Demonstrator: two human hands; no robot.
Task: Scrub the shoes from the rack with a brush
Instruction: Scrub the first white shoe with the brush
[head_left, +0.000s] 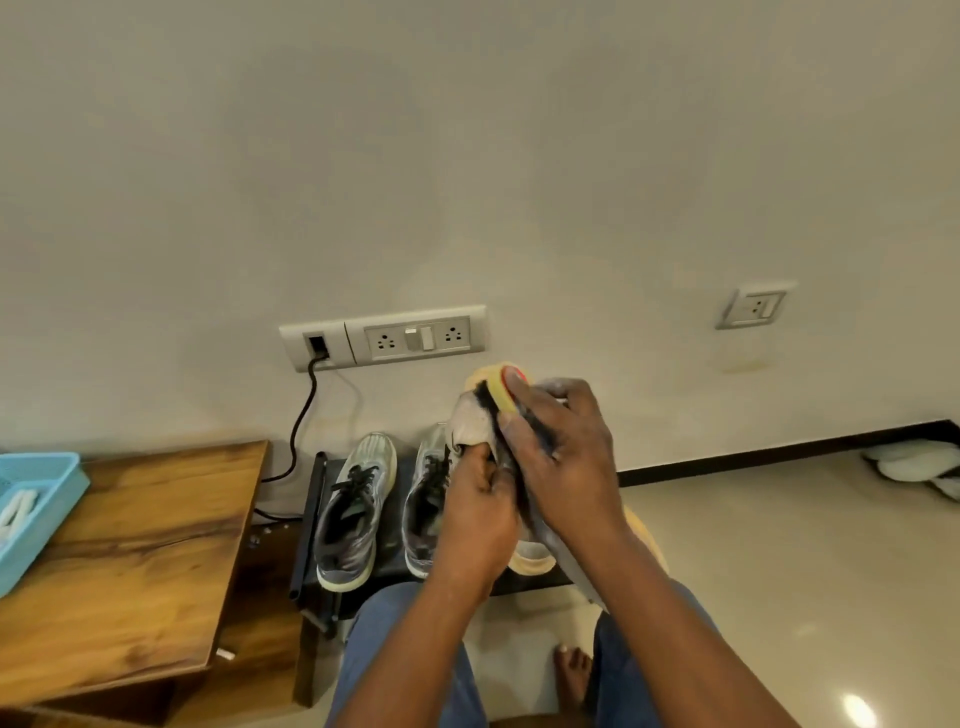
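Note:
A pale grey shoe (470, 418) with a yellowish sole is held up in front of me, toe pointing away. My left hand (475, 512) grips it from below near the opening. My right hand (558, 447) grips a yellow brush (506, 395) with a red spot and presses it against the shoe's upper. Most of the brush is hidden by my fingers. On the low black rack (309, 525) stand two grey sneakers with black laces, one (353, 514) at the left and one (423, 514) partly behind my left hand.
A wooden table (130, 561) stands at the left with a light blue tray (36, 509) on it. A black cable (304, 421) runs down from the wall socket panel (384, 338). Pale slippers (914, 462) lie by the wall at right. My knees and bare foot (571, 675) are below.

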